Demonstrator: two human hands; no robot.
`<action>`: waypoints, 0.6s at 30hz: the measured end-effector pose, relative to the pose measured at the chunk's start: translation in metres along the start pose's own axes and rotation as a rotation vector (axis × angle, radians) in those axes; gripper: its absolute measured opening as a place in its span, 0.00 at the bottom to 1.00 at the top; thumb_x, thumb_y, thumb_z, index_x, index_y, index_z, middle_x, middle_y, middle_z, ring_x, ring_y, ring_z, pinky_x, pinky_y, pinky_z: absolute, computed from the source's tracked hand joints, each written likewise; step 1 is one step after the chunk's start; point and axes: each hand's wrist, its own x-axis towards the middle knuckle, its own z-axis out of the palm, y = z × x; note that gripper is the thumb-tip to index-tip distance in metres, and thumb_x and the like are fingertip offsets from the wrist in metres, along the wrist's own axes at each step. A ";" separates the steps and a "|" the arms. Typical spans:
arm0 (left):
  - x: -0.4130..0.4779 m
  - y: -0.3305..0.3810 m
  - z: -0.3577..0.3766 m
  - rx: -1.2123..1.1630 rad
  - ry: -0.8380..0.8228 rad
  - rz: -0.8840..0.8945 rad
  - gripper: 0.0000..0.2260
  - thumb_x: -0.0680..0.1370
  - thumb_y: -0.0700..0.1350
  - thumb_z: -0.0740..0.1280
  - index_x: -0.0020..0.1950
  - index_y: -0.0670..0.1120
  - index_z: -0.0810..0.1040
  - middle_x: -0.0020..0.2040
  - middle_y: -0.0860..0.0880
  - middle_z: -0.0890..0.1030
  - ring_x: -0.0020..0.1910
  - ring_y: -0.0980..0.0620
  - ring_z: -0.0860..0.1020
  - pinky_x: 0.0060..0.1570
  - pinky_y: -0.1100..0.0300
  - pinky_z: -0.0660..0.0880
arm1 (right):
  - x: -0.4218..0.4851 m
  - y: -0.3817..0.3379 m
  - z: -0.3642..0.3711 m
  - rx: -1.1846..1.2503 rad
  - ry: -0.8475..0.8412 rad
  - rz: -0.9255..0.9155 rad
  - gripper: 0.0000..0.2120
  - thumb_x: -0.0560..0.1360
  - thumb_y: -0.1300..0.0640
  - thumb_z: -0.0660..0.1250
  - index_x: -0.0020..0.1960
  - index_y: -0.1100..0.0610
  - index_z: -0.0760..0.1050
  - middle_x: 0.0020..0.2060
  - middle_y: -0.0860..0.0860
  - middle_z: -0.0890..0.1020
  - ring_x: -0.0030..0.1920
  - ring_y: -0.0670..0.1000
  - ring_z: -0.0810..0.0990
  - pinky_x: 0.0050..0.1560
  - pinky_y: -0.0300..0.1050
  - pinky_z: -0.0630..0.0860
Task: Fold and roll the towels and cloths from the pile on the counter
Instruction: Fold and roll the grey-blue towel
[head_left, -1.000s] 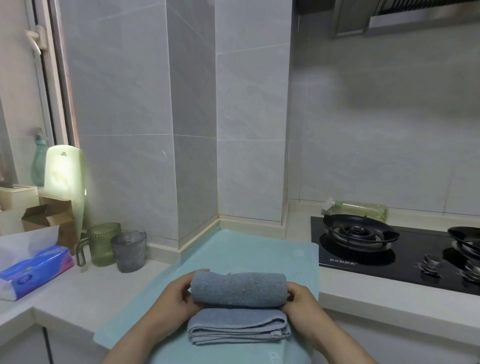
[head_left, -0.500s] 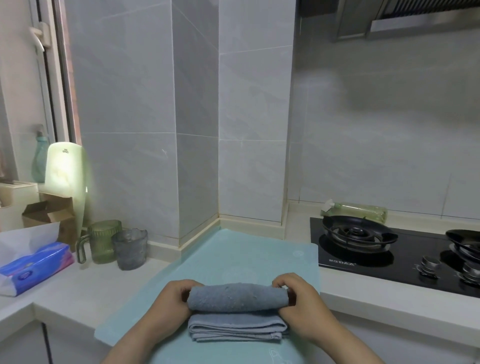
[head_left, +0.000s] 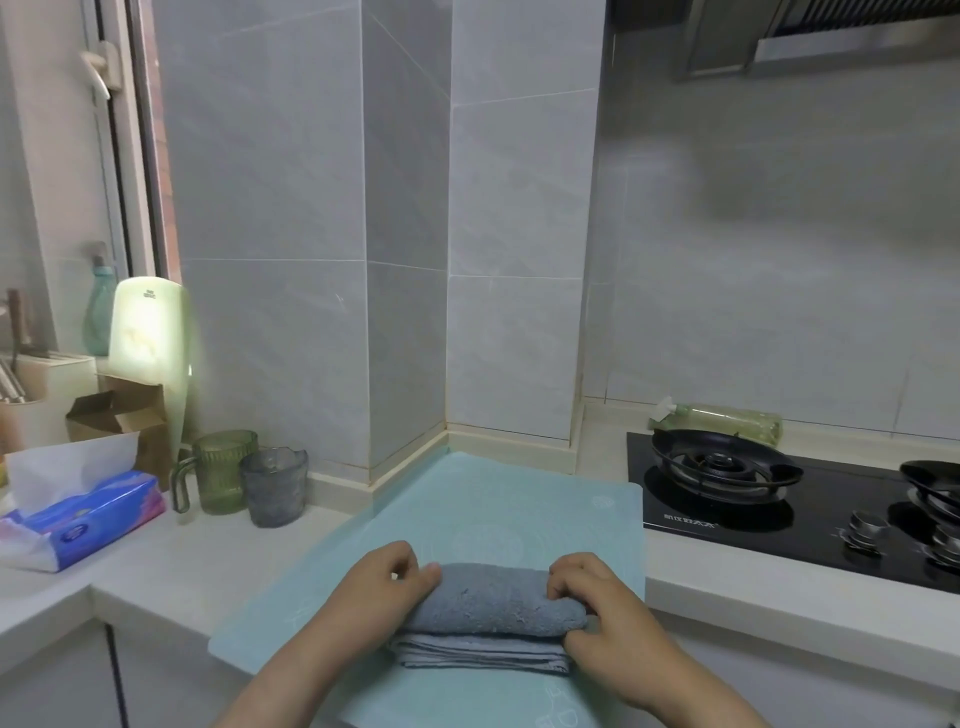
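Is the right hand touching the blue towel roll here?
Touching. The head view shows the right hand with its fingers curled over the right end of the blue towel roll.

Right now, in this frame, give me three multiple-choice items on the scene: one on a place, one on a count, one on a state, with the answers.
1. Where does the towel lie?
A. on the stove
B. on the light blue mat
C. in a sink

2. How many cups stand left of the mat?
A. none
B. four
C. two

3. What state is the towel in?
A. partly rolled
B. spread flat
C. hanging up

Answers:
1 B, the towel lies on the mat in front of the person.
2 C, a green cup and a grey cup stand side by side.
3 A, the left hand and right hand grip the ends of a roll, with flat folded layers nearer the person.
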 end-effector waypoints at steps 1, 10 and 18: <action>-0.002 0.000 0.000 0.008 -0.018 -0.026 0.14 0.76 0.53 0.68 0.38 0.48 0.68 0.35 0.52 0.70 0.33 0.55 0.68 0.38 0.58 0.65 | -0.002 -0.003 0.001 0.057 0.001 0.012 0.15 0.63 0.61 0.61 0.41 0.40 0.72 0.53 0.38 0.72 0.52 0.40 0.73 0.54 0.37 0.69; -0.005 -0.002 0.001 0.028 -0.152 -0.168 0.41 0.67 0.61 0.72 0.75 0.52 0.60 0.69 0.51 0.69 0.65 0.52 0.71 0.63 0.59 0.68 | 0.006 -0.009 0.011 0.321 0.170 0.437 0.18 0.73 0.44 0.70 0.59 0.50 0.74 0.56 0.45 0.79 0.55 0.47 0.79 0.60 0.45 0.74; -0.005 -0.014 -0.011 -0.240 -0.253 -0.192 0.32 0.59 0.53 0.79 0.61 0.47 0.75 0.53 0.52 0.82 0.50 0.55 0.82 0.51 0.61 0.77 | -0.001 0.001 0.003 0.457 -0.020 0.471 0.18 0.69 0.52 0.77 0.56 0.56 0.79 0.48 0.50 0.86 0.47 0.48 0.85 0.43 0.36 0.77</action>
